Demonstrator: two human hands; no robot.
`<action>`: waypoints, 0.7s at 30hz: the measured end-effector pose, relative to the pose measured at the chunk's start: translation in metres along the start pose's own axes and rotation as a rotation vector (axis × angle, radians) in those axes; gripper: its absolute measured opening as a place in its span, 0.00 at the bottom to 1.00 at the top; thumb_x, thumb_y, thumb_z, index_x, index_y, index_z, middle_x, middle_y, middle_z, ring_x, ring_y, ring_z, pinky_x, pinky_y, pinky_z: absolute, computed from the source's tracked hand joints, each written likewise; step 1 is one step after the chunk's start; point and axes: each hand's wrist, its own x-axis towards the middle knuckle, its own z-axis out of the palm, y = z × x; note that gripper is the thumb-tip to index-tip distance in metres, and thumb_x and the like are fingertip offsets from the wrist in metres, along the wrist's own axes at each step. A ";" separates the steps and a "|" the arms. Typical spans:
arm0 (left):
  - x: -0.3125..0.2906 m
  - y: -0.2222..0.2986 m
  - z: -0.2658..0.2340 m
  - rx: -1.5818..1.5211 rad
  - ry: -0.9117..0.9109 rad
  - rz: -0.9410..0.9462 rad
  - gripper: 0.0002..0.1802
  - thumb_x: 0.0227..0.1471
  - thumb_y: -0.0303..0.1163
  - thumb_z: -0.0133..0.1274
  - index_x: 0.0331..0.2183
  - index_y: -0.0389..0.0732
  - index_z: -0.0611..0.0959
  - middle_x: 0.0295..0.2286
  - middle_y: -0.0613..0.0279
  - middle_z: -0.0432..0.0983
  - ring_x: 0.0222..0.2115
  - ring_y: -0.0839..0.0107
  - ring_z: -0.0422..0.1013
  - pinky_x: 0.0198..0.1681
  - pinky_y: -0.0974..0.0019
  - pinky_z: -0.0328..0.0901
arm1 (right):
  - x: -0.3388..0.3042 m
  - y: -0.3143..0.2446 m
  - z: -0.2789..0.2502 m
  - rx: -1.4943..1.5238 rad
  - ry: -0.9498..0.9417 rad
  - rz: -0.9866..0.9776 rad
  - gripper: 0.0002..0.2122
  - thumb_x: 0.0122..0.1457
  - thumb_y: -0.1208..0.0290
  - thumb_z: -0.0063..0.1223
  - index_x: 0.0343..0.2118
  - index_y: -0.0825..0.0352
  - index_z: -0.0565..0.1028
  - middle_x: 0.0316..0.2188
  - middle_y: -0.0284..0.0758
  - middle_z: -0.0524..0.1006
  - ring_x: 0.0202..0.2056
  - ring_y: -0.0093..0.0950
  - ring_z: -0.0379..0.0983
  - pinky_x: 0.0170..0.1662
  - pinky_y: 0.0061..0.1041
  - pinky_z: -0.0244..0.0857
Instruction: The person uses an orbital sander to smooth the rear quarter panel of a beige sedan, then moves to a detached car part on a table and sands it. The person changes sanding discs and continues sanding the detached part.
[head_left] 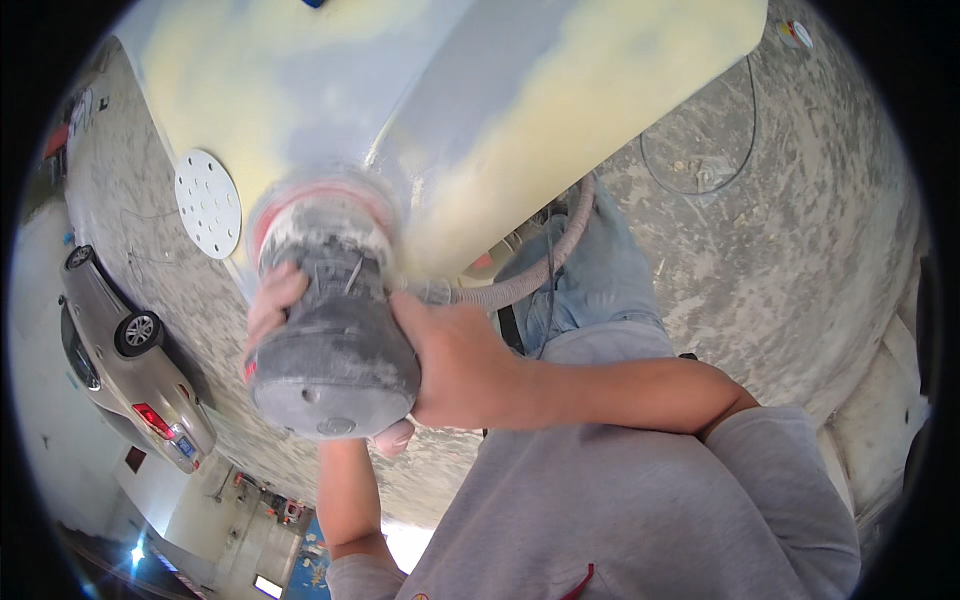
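Observation:
A dusty grey round power sander (333, 330) is pressed with its pad against a large body panel (420, 110) covered in yellow filler and grey primer. My right hand (455, 365) grips the sander's right side. My left hand (272, 305) wraps its left side, fingers showing at the top and below the body. A ribbed grey hose (530, 275) runs from the sander to the right, under the panel.
A white round sanding disc (208, 203) with holes lies on the dusty concrete floor (780, 250) at left. A thin cable loop (700, 165) lies on the floor at right. A silver car (125, 360) is parked far left.

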 end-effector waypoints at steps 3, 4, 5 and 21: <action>-0.004 -0.011 -0.007 -0.034 -0.033 -0.014 0.35 0.55 0.44 0.68 0.56 0.37 0.72 0.47 0.45 0.80 0.51 0.48 0.77 0.61 0.39 0.67 | -0.001 0.003 0.002 0.015 0.024 0.029 0.25 0.44 0.69 0.70 0.39 0.73 0.66 0.25 0.50 0.79 0.30 0.54 0.79 0.33 0.49 0.71; -0.007 -0.012 -0.011 -0.043 -0.031 -0.014 0.41 0.50 0.49 0.67 0.57 0.35 0.71 0.48 0.45 0.78 0.52 0.48 0.75 0.62 0.40 0.66 | -0.002 0.004 0.003 0.027 0.089 -0.002 0.24 0.44 0.70 0.69 0.39 0.73 0.66 0.25 0.50 0.79 0.30 0.54 0.79 0.33 0.50 0.71; -0.008 -0.014 -0.014 -0.052 -0.029 -0.014 0.48 0.44 0.55 0.66 0.58 0.34 0.70 0.49 0.45 0.77 0.53 0.48 0.74 0.63 0.41 0.65 | -0.002 0.004 0.003 0.019 0.004 0.020 0.24 0.44 0.70 0.69 0.39 0.73 0.66 0.25 0.50 0.79 0.30 0.54 0.79 0.33 0.50 0.71; 0.032 -0.004 0.015 0.014 -0.081 -0.123 0.19 0.53 0.36 0.63 0.43 0.35 0.78 0.41 0.47 0.83 0.48 0.49 0.79 0.59 0.42 0.68 | 0.008 -0.008 -0.025 0.245 0.131 0.057 0.35 0.36 0.68 0.78 0.45 0.74 0.67 0.30 0.50 0.81 0.35 0.53 0.80 0.39 0.45 0.72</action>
